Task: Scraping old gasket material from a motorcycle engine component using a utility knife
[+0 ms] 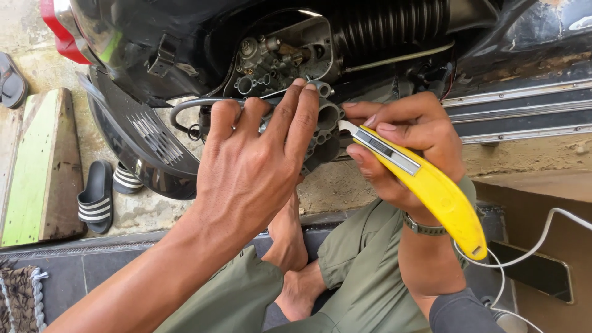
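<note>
Carburetor body (327, 126): grey cast metal part with round bores, held in front of the open engine bay of a black scooter (185, 37), partly hidden behind the left hand.
Left fingers (296, 117): stretched long and a little spread, the tips lie on the top edge of the carburetor body; the thumb is not visible.
Left hand (253, 166): seen from the back, it covers most of the carburetor body from the left side.
Right fingers (394, 123): curled and pressed together around the front part of a yellow utility knife (425, 182).
Right hand (401, 148): grips the knife firmly, just beside the carburetor body on its right.
Knife blade (346, 127): short metal tip pushed out, it touches the right edge of the carburetor body.
Wrist: a dark watch band (424, 227) sits on the right wrist, under the knife handle.
Hose: a grey curved hose (185, 110) goes out to the left of the carburetor body.
Below: olive green trousers (357, 265) and bare feet (290, 246) on dark tiles.
Further out: striped sandals (98, 197) lie on the concrete at left; a white cable (530, 246) runs at right.
</note>
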